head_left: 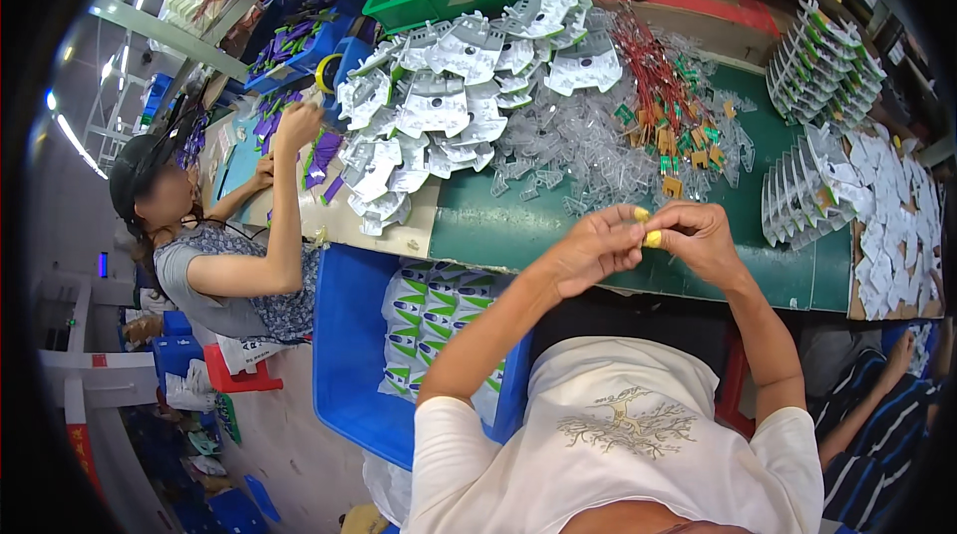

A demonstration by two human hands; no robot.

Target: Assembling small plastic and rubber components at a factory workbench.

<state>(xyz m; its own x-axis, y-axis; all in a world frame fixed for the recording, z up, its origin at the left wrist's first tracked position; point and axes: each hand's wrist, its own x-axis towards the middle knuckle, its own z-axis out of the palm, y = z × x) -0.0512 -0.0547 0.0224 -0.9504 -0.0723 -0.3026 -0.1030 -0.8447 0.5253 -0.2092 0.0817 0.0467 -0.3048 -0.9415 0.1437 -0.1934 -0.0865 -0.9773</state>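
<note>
Yellow bits (653, 238) show at the fingertips of the left hand (596, 250) and right hand (703, 240), which meet over the front of the green table (478, 225). Fingers on both curl nearly closed; from here I can't tell what, if anything, they pinch. Clear plastic pieces (558, 140) lie heaped just beyond.

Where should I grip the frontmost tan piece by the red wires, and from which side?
Probably pinch the tan piece by its left and right edges, coming from the near side: it lies at the pile's front edge, while the red wires spread out behind it and clear plastic pieces crowd its left.
</note>
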